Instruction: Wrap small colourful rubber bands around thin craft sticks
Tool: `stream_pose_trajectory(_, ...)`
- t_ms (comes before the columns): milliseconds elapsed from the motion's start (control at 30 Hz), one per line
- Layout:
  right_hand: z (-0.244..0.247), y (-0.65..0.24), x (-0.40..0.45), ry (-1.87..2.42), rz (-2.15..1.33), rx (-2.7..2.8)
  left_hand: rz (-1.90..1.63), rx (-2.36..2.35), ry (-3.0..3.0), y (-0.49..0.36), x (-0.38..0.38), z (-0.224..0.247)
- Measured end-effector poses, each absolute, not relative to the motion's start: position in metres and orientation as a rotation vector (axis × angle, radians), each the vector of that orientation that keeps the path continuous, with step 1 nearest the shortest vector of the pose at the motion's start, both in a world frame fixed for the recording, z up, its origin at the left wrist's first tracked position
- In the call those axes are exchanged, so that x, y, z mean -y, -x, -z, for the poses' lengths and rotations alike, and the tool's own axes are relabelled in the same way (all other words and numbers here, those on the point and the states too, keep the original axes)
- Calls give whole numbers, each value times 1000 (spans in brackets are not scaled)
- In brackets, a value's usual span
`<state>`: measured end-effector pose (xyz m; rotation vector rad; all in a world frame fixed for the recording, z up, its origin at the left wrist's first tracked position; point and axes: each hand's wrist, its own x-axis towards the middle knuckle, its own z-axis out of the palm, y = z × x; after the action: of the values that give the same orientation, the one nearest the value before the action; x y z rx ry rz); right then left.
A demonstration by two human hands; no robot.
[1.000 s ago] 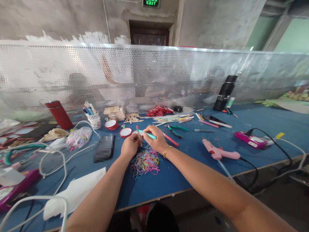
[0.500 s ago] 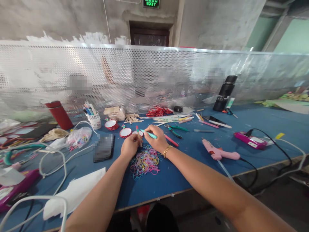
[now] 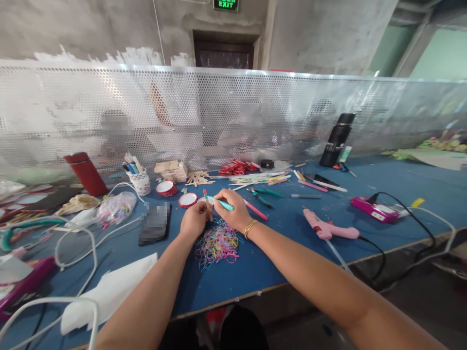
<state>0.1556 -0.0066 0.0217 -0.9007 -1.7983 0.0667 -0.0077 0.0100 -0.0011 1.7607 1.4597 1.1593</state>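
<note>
My left hand [image 3: 194, 219] pinches a small wooden stick [image 3: 206, 197] upright; its upper end is coloured red and green. In my right hand [image 3: 235, 210], which wears a gold bracelet, a turquoise marker [image 3: 225, 205] is gripped like a pen. The marker's tip points left at the stick, at or very near its coloured part. Just below both hands lies a tangled pile of colourful elastic bands [image 3: 218, 245]. Beyond the left hand sits a round red-rimmed white piece [image 3: 187, 200], with another partly hidden behind the fingers. A red marker [image 3: 256, 210] rests beside the right hand.
A black phone [image 3: 155, 223] and white paper [image 3: 111, 291] lie left. Rightward are green-handled pliers [image 3: 260, 197], a pink glue gun [image 3: 328, 226] and a purple device [image 3: 374, 210]. A red bottle [image 3: 86, 173], pen cup [image 3: 139, 181] and black bottle [image 3: 337, 140] stand before a perforated metal screen [image 3: 226, 107].
The marker tip has come slightly closer to the stick's coloured end. Both hands keep their grips, and the whole view has shifted a little.
</note>
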Motion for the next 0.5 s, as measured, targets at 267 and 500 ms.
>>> stream_pose_trajectory(267,-21,-155,6,916,-47,1798,-1149,-1421,-1775,8,-10,1)
stream_pose_trajectory(500,-19,-156,4,912,-45,1805,-1188,-1419,-1762,9,-11,2)
